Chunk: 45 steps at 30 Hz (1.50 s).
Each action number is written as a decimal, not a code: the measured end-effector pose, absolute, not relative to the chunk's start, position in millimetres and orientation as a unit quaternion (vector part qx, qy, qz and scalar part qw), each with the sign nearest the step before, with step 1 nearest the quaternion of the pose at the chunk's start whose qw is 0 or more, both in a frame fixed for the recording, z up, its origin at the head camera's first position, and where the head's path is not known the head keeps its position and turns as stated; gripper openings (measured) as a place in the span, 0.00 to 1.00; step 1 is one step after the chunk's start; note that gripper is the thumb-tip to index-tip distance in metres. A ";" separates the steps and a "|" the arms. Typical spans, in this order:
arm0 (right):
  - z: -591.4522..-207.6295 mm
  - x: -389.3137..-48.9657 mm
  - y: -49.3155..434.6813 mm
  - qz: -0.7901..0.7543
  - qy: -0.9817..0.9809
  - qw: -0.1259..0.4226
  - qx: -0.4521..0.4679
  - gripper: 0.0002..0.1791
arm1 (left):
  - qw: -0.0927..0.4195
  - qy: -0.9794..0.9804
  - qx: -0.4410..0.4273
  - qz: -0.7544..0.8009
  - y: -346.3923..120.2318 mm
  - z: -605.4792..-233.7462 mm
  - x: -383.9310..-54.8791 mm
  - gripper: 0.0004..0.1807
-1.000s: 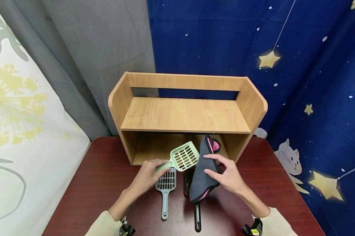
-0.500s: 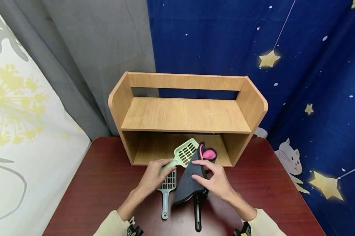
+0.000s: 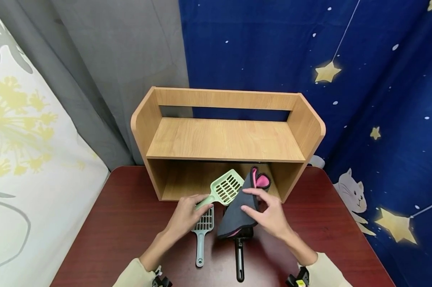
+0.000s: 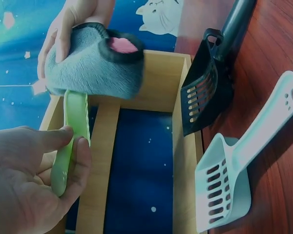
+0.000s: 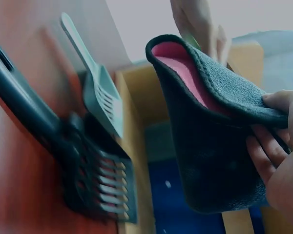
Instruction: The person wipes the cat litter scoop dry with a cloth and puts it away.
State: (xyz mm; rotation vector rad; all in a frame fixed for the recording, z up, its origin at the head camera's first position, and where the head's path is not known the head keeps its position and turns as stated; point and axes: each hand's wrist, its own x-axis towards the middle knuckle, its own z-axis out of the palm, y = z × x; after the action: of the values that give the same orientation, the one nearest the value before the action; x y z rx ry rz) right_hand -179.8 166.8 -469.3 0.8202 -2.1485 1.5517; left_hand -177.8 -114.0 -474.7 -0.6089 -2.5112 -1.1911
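Below a two-tier wooden shelf (image 3: 224, 139), toward six o'clock, a folded slate-grey fleecy cloth (image 3: 234, 214), pink-lined and black-edged, is gripped by the right hand (image 3: 272, 214). At the cloth's eleven o'clock, a pale green slotted plastic scoop (image 3: 226, 187) is pinched by its handle in the left hand (image 3: 186, 212).

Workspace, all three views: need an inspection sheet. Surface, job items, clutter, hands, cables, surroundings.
Surface: reddish-brown table, wooden shelf standing on it.
Job items: green slotted scoop and gray cloth item with pink lining, both held; whether they touch, can't tell.
Clutter: gray-blue scoop and black scoop on the table before the shelf; cloth partly hides the black one from the head camera.
Hands: left pinches the green handle; right grips the cloth.
Cables: nothing seen.
Surroundings: gray curtain; blue star-print curtain; white printed fabric.
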 end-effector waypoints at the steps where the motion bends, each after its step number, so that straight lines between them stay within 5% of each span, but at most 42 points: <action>1: -471.3 -177.6 161.9 0.539 -0.763 0.187 0.303 0.28 | 0.149 -0.873 -0.212 -0.413 -113.2 -474.6 -178.1 0.16; 12: -483.7 -168.2 133.2 0.466 -0.750 0.209 0.421 0.29 | 0.160 -0.874 -0.224 -0.401 -106.8 -471.9 -179.3 0.16; 20: -478.6 -182.0 156.9 0.477 -0.778 0.232 0.337 0.28 | 0.166 -0.876 -0.225 -0.394 -115.4 -472.7 -177.5 0.18; 28: -464.1 -187.2 177.3 0.553 -0.779 0.172 0.240 0.25 | 0.141 -0.871 -0.247 -0.401 -127.5 -470.6 -172.8 0.19; 45: -469.2 -187.5 218.3 0.561 -0.779 0.138 0.246 0.26 | 0.165 -0.880 -0.251 -0.369 -155.7 -434.0 -163.1 0.18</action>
State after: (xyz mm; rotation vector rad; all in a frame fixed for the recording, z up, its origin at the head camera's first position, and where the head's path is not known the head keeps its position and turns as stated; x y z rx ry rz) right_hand -187.5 218.3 -469.2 0.7119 -2.2524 1.6218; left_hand -163.1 -155.7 -434.0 -0.7159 -2.5062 -1.0508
